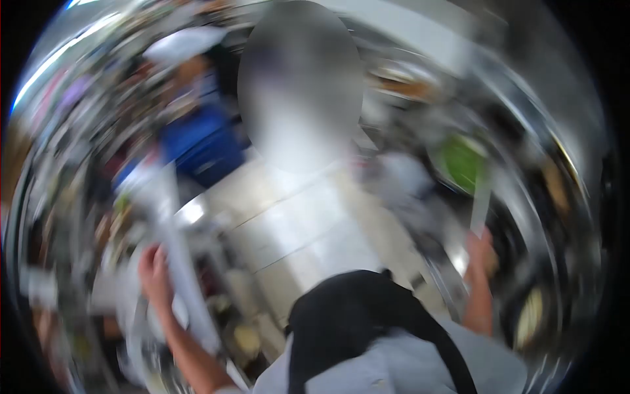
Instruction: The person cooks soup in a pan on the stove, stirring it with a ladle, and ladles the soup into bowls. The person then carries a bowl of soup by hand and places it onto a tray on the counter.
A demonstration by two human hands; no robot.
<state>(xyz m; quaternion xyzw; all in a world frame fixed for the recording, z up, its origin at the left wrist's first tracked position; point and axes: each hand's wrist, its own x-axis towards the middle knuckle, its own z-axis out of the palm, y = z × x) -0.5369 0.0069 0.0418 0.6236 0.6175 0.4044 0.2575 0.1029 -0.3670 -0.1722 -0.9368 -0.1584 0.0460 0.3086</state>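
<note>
The whole view is smeared by motion. My right hand [481, 253] is closed around a long, pale, flat utensil [482, 200], possibly a spatula or a knife. Its far end reaches up to a round pan or bowl with something bright green [461, 163] in it; whether they touch I cannot tell. On the other side, my left hand [155, 272] is raised beside the edge of a pale counter [187, 276]. Its fingers look bent but are blurred, and nothing can be made out in them.
A tiled floor aisle [295, 230] runs between two cluttered worktops. Blue bins [203, 144] stand at the far left of it. A person [298, 118], blurred over, is ahead in the aisle. Metal cookware and a stove-like surface [518, 243] lie at the right.
</note>
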